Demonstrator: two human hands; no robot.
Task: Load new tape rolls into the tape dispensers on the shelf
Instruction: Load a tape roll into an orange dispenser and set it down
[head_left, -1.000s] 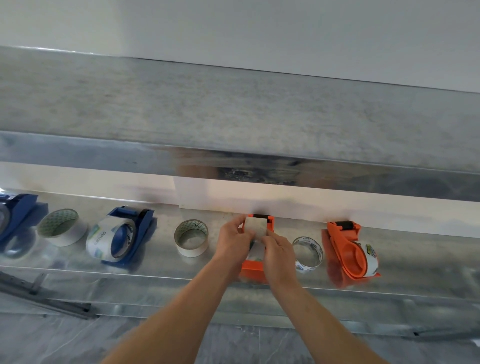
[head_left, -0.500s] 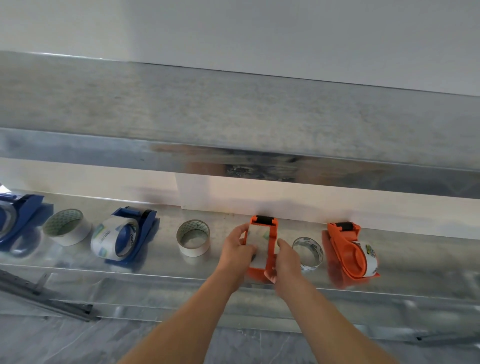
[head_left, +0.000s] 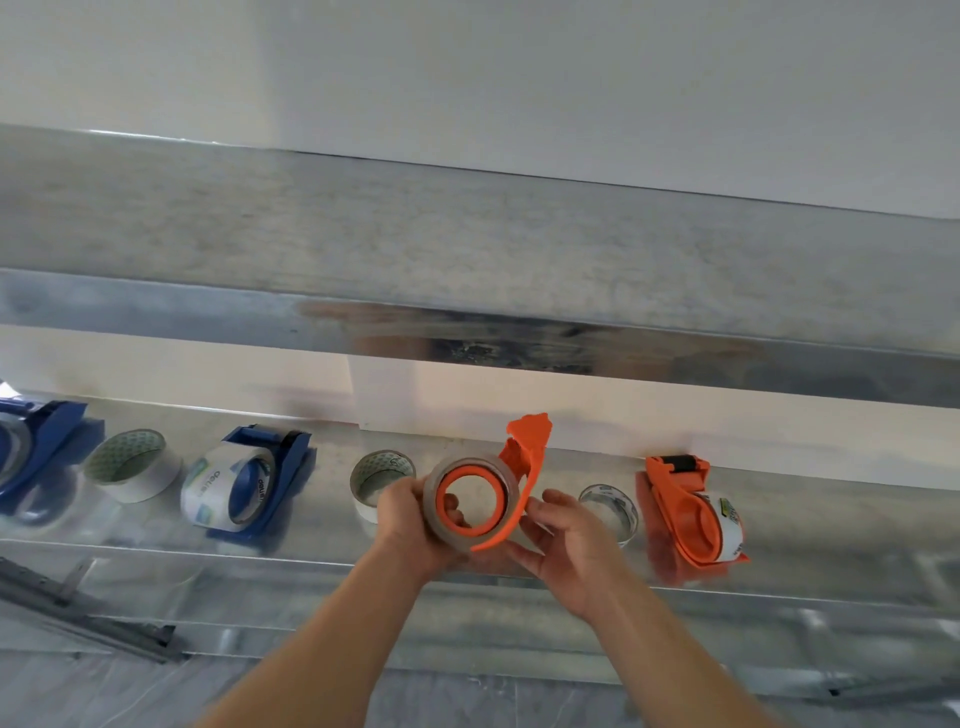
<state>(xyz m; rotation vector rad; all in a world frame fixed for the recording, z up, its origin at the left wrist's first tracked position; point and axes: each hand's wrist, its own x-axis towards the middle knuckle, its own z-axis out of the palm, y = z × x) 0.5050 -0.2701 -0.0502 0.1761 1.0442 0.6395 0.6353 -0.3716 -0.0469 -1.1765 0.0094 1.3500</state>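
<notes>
Your left hand (head_left: 410, 525) is wrapped round the tape roll (head_left: 467, 464), fingers curled through its middle. It holds the orange dispenser (head_left: 527, 447) up in front of the shelf (head_left: 467, 577) lip. Your right hand (head_left: 566, 540) waits just right of and below the dispenser, fingers loose and spread, holding nothing; I cannot tell if it touches the curved tail. The dispenser's long axis climbs from that tail to the cutter end, pointing up and away from you, so your free right hand is nearer for whatever threading remains. The roll is dull grey-brown and looks seated on the orange hub, its opening facing you. Beyond the dispenser, a loose roll (head_left: 382, 480) lies to its left, and a clear roll (head_left: 610, 509) and second orange dispenser (head_left: 691, 514) to its right.
</notes>
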